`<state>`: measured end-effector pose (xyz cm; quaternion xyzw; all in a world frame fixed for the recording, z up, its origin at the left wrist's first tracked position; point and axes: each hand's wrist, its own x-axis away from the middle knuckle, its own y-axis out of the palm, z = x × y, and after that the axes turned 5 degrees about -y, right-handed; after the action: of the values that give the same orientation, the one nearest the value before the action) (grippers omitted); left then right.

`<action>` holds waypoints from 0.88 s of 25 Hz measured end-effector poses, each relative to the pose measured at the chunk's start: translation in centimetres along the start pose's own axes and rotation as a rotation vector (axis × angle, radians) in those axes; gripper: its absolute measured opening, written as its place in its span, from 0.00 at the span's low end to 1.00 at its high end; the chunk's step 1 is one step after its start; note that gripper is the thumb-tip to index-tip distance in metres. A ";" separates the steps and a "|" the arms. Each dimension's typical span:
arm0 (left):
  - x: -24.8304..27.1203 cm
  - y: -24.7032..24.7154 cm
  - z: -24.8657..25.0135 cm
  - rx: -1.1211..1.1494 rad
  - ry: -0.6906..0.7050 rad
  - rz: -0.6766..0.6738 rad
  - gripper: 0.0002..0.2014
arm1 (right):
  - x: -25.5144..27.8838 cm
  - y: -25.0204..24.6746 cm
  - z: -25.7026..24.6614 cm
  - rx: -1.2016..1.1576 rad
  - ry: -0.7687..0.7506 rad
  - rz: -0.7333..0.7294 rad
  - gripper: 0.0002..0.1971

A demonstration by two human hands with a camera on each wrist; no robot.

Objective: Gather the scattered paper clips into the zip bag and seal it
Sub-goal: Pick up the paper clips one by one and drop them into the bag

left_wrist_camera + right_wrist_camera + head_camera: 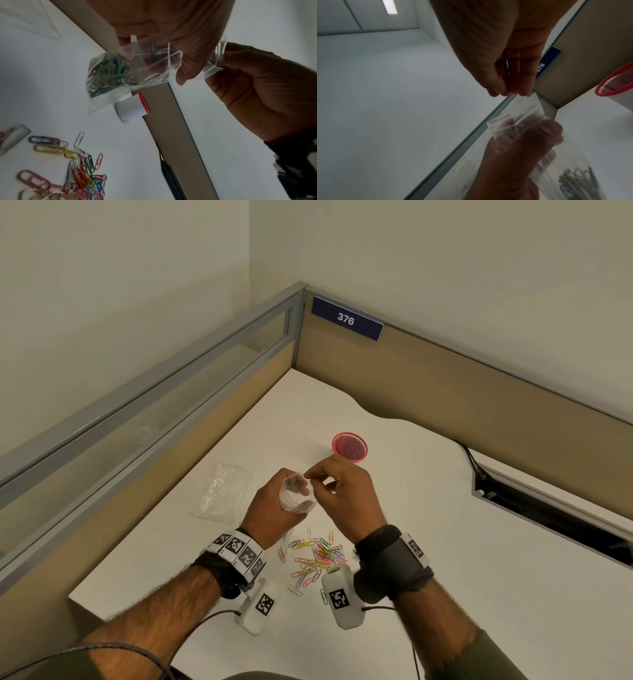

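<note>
My left hand (274, 508) grips a small clear zip bag (297, 497) and holds its mouth up and open, one finger (185, 67) inside the rim. Several coloured clips (109, 73) lie in the bag's bottom. My right hand (337, 491) hovers right at the bag's mouth (523, 112), its thumb and fingertips (522, 92) pinched together. A thin pale paper clip (507, 66) shows between them. The loose paper clips (317, 556) lie scattered on the white table (445, 542) below and between my wrists.
A red mesh cup (349, 446) stands just beyond my right hand. A stack of spare clear bags (222, 491) lies left of my left hand. Cubicle partitions (445, 378) close the table's far sides, and a cable slot (548, 508) opens at the right.
</note>
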<state>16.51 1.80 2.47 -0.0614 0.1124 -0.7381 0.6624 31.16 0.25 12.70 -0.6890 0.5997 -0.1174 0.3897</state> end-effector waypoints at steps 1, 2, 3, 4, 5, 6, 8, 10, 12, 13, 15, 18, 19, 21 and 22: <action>0.0 0.0 -0.1 0.013 0.002 0.003 0.17 | 0.0 -0.4 0.3 0.009 -0.002 0.036 0.05; 0.1 -0.1 -0.1 0.021 0.000 0.006 0.16 | 0.1 -0.7 1.0 0.015 0.006 0.071 0.06; 0.2 -0.1 -0.1 0.022 -0.003 0.010 0.16 | 0.2 -0.8 2.1 0.024 0.032 0.094 0.07; 0.3 -0.2 -0.1 0.022 -0.005 0.014 0.16 | 0.3 -0.7 3.6 0.046 0.082 0.092 0.07; 0.4 -0.4 -0.1 0.023 -0.008 0.016 0.16 | 0.6 -0.3 5.3 0.091 0.153 0.060 0.07; 0.4 -0.5 0.0 0.027 -0.010 0.020 0.16 | 1.1 0.3 7.3 0.155 0.232 -0.001 0.08; 0.6 -1.0 -0.2 0.041 -0.010 0.031 0.16 | 2.5 2.2 10.7 0.269 0.379 -0.193 0.11; 0.7 -1.4 -0.4 0.046 0.000 0.038 0.16 | 4.1 4.3 12.6 0.340 0.464 -0.411 0.16; 0.7 -1.7 -0.6 0.034 0.006 0.048 0.17 | 5.5 6.2 13.0 0.447 0.424 -0.538 0.17; 0.8 -1.9 -0.7 0.026 0.003 0.054 0.17 | 6.1 6.9 12.9 0.484 0.386 -0.557 0.15; 0.7 -2.1 -0.9 0.024 -0.003 0.063 0.17 | 7.4 7.4 12.2 0.477 0.334 -0.563 0.13; 0.5 -2.2 -1.0 0.027 0.000 0.065 0.17 | 8.8 6.9 11.7 0.399 0.330 -0.564 0.17; 0.5 -2.2 -1.0 0.026 -0.006 0.068 0.17 | 9.0 6.6 11.7 0.393 0.332 -0.575 0.23; 0.4 -2.1 -1.0 0.029 -0.013 0.066 0.17 | 9.1 6.3 11.7 0.426 0.336 -0.629 0.35; 0.4 -2.0 -0.9 0.028 -0.009 0.061 0.17 | 9.0 6.4 11.6 0.447 0.334 -0.644 0.35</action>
<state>14.29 1.72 2.09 -0.0518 0.1011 -0.7188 0.6859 36.08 -3.28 -2.16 -0.7112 0.3683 -0.4703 0.3706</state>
